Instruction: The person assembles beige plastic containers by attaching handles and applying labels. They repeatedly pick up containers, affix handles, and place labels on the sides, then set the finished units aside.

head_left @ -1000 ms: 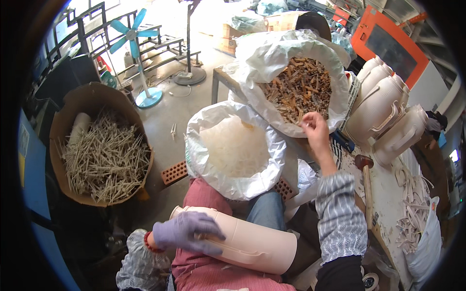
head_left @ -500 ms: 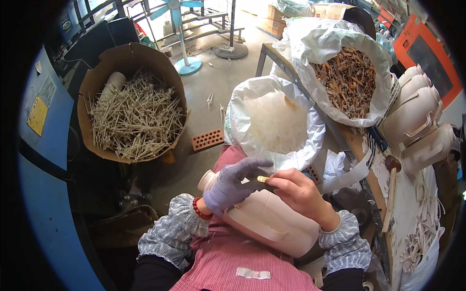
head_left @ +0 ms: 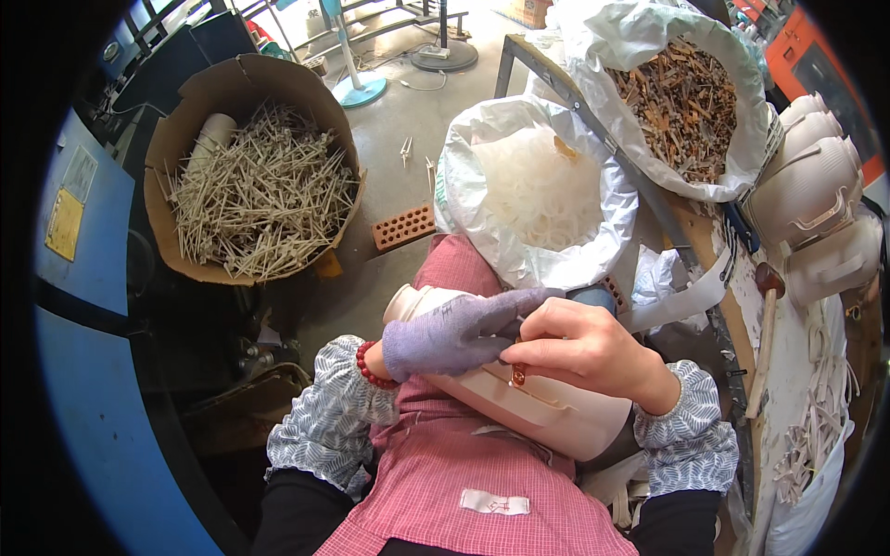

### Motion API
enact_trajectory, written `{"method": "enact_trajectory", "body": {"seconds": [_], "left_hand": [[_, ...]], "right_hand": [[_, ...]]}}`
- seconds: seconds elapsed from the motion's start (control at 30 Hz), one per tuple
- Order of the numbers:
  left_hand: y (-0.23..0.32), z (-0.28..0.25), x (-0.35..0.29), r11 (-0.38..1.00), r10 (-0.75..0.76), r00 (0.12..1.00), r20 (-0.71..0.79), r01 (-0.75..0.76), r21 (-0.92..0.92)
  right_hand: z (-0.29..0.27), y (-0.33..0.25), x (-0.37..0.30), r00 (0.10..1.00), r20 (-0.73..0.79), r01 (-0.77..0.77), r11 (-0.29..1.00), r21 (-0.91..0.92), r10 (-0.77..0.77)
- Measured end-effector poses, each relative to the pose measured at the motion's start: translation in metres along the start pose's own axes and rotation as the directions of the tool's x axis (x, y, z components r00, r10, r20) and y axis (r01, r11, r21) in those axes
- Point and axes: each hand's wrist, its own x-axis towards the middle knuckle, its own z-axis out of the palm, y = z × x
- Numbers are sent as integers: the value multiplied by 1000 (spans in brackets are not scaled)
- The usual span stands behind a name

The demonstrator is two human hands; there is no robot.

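Beneath both grips, a pale pink, smooth cylindrical jug body (head_left: 584, 423) lies slanted across the lap over a red checked cloth apron (head_left: 436, 463), its narrower neck end just left of the gloved grip and its broad base below the bare one. A small, glossy amber-brown piece (head_left: 517, 373) shows just under the right fingertips, above the jug's side. The right grip (head_left: 589, 347), bare, is closed in a pinch on that piece, knuckles up, fingers curled and pointing left, the forearm angling in from the lower right. The left grip (head_left: 445, 335), in a purple-grey knitted glove, lies over the jug with its fingers nearly straight, reaching right to meet the other fingertips; whether it holds anything I cannot tell. Ahead of the grips stands a crinkled white plastic sack (head_left: 533, 271) of translucent pale pieces (head_left: 538, 190); farther ahead and right is another filled with brittle-looking brown slivers (head_left: 681, 111). Well left, a brown cardboard bin (head_left: 209, 88) holds tangled, thin beige sticks (head_left: 264, 199).
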Motion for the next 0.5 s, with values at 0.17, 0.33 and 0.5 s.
{"method": "enact_trajectory", "body": {"seconds": [0.17, 0.33, 0.5], "left_hand": [[-1, 8, -31, 995, 83, 990, -112, -88, -39], [-14, 33, -73, 970, 136, 957, -257, -76, 231], [-20, 43, -86, 985, 123, 942, -312, -78, 153]], "right_hand": [[8, 9, -15, 965, 77, -262, 946, 189, 252], [35, 9, -17, 857, 366, -487, 804, 341, 364], [47, 8, -9, 835, 448, -485, 813, 323, 320]]}}
